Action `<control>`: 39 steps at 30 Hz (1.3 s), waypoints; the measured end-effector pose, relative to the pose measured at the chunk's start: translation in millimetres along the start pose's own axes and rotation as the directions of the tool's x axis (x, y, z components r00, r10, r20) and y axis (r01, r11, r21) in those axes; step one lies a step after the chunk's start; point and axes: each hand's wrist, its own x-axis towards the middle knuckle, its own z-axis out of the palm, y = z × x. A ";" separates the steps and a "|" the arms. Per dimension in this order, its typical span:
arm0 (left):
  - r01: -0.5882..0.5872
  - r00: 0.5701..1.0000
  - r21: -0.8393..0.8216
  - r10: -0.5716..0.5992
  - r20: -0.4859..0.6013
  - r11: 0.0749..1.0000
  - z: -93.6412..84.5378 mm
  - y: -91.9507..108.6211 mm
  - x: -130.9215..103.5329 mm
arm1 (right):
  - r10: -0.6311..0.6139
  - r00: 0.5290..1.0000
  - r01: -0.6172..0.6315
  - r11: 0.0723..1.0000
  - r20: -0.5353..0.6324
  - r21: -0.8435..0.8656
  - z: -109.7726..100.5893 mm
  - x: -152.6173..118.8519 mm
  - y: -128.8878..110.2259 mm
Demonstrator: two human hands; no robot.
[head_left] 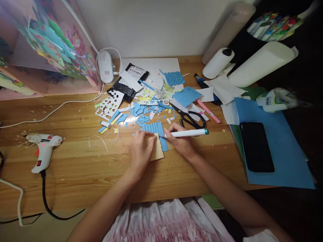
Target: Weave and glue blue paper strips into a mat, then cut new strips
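Note:
My left hand (140,148) presses a cream-coloured card (158,152) down over a piece of blue paper (164,145), its thumb and fingertips on the card's upper part. Dark parallel lines run across the blue paper beyond the card. In my right hand (180,139) is a white marker pen (192,133) with a green end, held in a writing grip. Its tip points left and lies at the blue paper beside the card's right edge; whether it touches is too small to tell. My left fingers cover part of both sheets.
Blue, yellow and white paper scraps (141,109) spread behind my hands, with black-handled scissors (193,118) beside them. At left lies a glue gun (45,148) with its cord. A phone (256,147) rests on blue sheets (290,158) at right. White rolls (262,64) stand behind.

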 end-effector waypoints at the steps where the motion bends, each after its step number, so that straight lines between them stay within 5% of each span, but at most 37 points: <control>1: -0.003 1.000 0.003 0.003 -0.001 1.000 0.2 -0.1 -0.2 | -0.004 1.000 0.004 1.000 -0.002 0.003 0.1 0.2 -0.1; 39: 0.002 1.000 0.023 -0.002 -0.014 1.000 2.0 -0.5 0.3 | 0.049 0.997 -0.049 0.999 0.052 0.000 -1.8 -1.9 -4.6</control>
